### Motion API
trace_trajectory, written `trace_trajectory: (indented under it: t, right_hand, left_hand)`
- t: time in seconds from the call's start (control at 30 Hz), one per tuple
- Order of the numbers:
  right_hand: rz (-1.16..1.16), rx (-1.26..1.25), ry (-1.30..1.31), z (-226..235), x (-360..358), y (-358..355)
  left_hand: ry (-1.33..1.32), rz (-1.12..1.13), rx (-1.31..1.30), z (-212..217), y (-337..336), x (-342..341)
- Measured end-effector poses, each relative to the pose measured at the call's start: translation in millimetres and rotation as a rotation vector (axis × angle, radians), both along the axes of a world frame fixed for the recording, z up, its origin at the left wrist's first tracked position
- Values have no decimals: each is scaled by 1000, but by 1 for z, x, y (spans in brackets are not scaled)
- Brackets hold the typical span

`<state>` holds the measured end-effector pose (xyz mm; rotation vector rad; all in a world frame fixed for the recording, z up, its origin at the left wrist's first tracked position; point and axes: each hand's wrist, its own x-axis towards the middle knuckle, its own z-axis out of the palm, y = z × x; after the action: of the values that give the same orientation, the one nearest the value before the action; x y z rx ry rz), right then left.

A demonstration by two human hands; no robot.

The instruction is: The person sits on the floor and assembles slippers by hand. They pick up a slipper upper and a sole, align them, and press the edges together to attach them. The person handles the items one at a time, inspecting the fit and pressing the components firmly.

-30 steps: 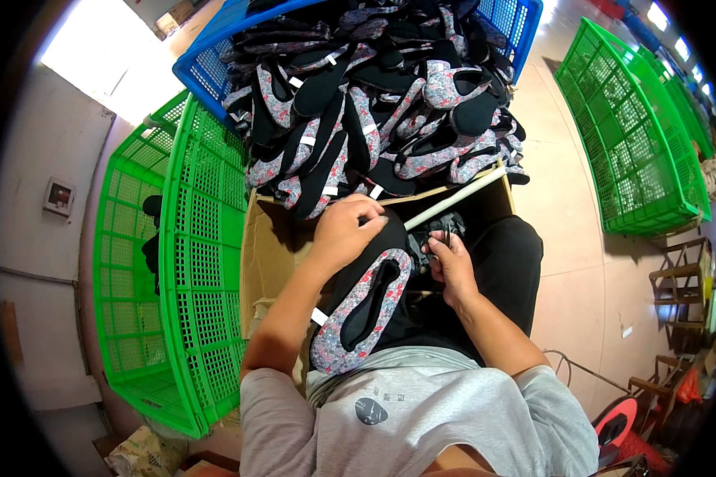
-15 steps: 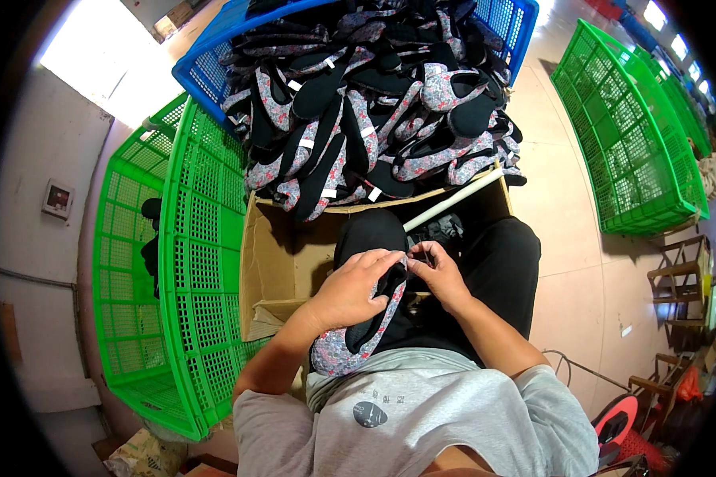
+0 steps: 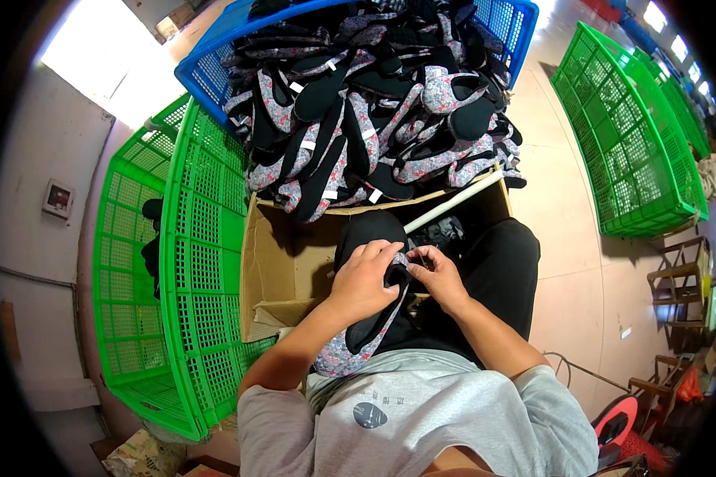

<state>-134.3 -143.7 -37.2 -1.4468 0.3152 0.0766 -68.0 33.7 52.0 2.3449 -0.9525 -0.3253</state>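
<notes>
Clasped in my left hand (image 3: 366,280) is the shoe (image 3: 342,356), fingers closed over its far end and thumb at the opening. It lies lengthwise over my lap, its floral near end against my shirt (image 3: 426,393). At the far rim, my right hand (image 3: 439,278) brings thumb and forefinger close together; whether they pinch the edge or something thin, I cannot tell. Beyond my knees is an open carton (image 3: 282,253), with a white tube (image 3: 456,201) slanting across it. Behind that, more shoes (image 3: 366,131) are heaped before a blue crate (image 3: 208,82). Green crates (image 3: 203,278) stand to my left.
</notes>
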Motion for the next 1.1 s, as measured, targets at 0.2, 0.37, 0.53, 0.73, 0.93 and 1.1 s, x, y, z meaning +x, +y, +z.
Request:
trace_trajectory:
  t: [0.2, 0.37, 0.53, 0.73, 0.93, 1.1]
  right_hand:
    - [159, -41, -106, 12, -1, -4]
    - [128, -123, -211, 11, 8, -5]
    - [127, -342, -190, 24, 17, -6]
    - [-53, -384, -162, 1, 23, -3]
    - [-251, -389, -147, 8, 29, -6]
    - [-282, -384, -223, -15, 28, -15]
  left_hand:
    - [-235, 80, -46, -19, -17, 8]
    - [-172, 227, -45, -21, -36, 22]
    - [42, 384, -140, -25, -47, 35]
    - [-62, 373, -151, -33, -60, 26]
    - [-232, 330, -183, -28, -74, 15]
    - [-384, 229, -115, -30, -76, 13]
